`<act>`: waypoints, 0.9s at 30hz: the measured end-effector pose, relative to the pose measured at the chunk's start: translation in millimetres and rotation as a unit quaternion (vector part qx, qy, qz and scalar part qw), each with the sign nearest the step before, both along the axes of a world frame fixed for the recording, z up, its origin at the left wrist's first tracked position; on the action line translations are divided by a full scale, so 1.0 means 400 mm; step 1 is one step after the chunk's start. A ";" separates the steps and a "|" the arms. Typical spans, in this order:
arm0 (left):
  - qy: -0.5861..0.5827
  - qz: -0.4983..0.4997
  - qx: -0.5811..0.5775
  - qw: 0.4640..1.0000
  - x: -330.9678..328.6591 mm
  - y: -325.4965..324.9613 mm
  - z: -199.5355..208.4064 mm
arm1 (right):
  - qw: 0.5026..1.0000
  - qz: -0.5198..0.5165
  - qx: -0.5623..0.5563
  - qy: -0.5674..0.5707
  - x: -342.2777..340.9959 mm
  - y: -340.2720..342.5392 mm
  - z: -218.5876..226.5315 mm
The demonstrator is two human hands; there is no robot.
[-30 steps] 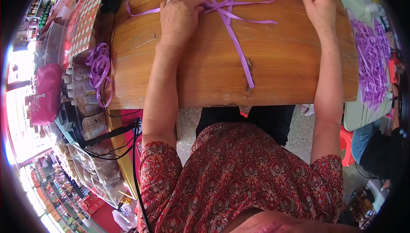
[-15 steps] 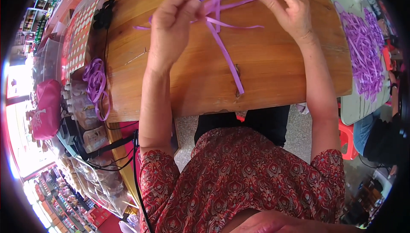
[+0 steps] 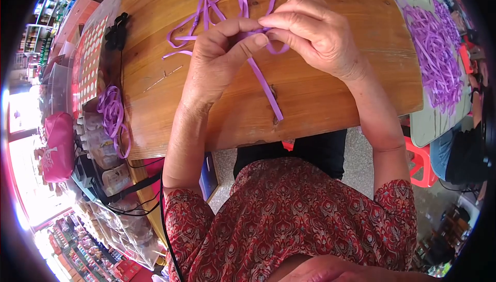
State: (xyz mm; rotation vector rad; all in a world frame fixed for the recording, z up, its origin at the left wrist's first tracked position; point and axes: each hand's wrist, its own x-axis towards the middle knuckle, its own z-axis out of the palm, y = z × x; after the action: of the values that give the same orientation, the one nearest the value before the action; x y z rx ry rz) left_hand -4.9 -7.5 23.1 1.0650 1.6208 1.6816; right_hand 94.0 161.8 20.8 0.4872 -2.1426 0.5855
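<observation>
Fingertips meet over the middle of the wooden table: I see my left hand and right hand drawn together, each pinching the same purple ribbon between thumb and forefinger. Both hands are closed down to a tight pinch, the remaining fingers curled in, and the pinch points touch one another. From that grip 1 flat tail of ribbon runs down toward the table's near edge and ends just short of it, beside a small dark knot in the wood. Above the hands, the rest of the ribbon lies in loose loops toward the table's far edge.

Near the table's left edge, a smaller purple ribbon bundle hangs over a row of small jars, and a black cord lies near the far left corner. A pink bag sits beyond the jars. Off the right edge, on a separate pale surface, a heap of purple strips is spread out, well apart from my hands. A red plastic stool stands below it.
</observation>
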 end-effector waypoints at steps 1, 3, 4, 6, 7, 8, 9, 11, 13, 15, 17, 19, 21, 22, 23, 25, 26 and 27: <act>0.001 0.006 0.016 1.000 0.001 0.000 -0.008 | 1.000 0.000 -0.009 0.003 0.002 -0.004 0.005; 0.000 0.013 0.014 1.000 0.005 -0.007 -0.004 | 1.000 0.006 -0.017 -0.011 0.011 -0.014 0.012; -0.002 0.017 0.016 1.000 0.006 -0.015 -0.001 | 0.999 0.008 -0.020 -0.025 0.017 -0.020 0.018; 0.066 0.017 0.011 0.998 -0.004 -0.047 0.009 | 0.998 0.013 -0.040 -0.043 0.037 -0.021 0.039; 0.134 0.013 0.005 0.991 -0.012 -0.072 0.017 | 0.996 0.013 -0.059 -0.061 0.047 -0.016 0.051; 0.134 0.016 0.005 0.991 -0.020 -0.095 0.026 | 0.998 0.010 -0.053 -0.034 0.058 0.002 0.061; 0.139 0.042 0.013 0.989 -0.028 -0.122 0.035 | 0.995 0.005 -0.086 -0.041 0.077 0.021 0.065; 0.119 0.079 0.027 0.989 -0.049 -0.176 0.054 | 0.976 -0.015 -0.208 -0.059 0.140 0.080 0.050; 0.133 0.098 0.023 0.986 -0.082 -0.240 0.066 | 0.942 -0.086 -0.323 -0.038 0.204 0.153 0.011; 0.170 0.124 0.000 0.978 -0.101 -0.276 0.074 | 0.921 -0.148 -0.360 -0.017 0.275 0.205 0.001; 0.179 0.144 -0.009 0.973 -0.109 -0.314 0.073 | 0.886 -0.251 -0.389 0.003 0.320 0.240 -0.010; 0.170 0.180 -0.040 0.968 -0.122 -0.337 0.067 | 0.881 -0.280 -0.380 0.009 0.399 0.343 -0.038; 0.166 0.194 -0.044 0.966 -0.139 -0.368 0.060 | 0.870 -0.174 -0.459 0.050 0.453 0.416 -0.057; 0.159 0.203 -0.047 0.965 -0.149 -0.382 0.051 | 0.869 -0.176 -0.460 0.051 0.470 0.430 -0.058; 0.141 0.214 -0.036 0.966 -0.156 -0.393 0.042 | 0.847 -0.171 -0.498 0.069 0.488 0.444 -0.058; 0.119 0.237 -0.004 0.964 -0.165 -0.408 0.028 | 0.802 -0.164 -0.563 0.110 0.514 0.461 -0.061; 0.097 0.261 0.030 0.960 -0.171 -0.416 0.023 | 0.802 -0.166 -0.563 0.112 0.538 0.482 -0.069; 0.053 0.262 0.065 0.961 -0.183 -0.433 0.015 | 0.792 -0.155 -0.578 0.116 0.572 0.511 -0.084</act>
State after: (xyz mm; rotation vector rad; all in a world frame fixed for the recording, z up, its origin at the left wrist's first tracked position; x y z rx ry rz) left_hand -78.3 -180.6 29.2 0.8391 2.0119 2.1205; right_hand 322.6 366.1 -12.9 -0.4549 -1.2233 1.3823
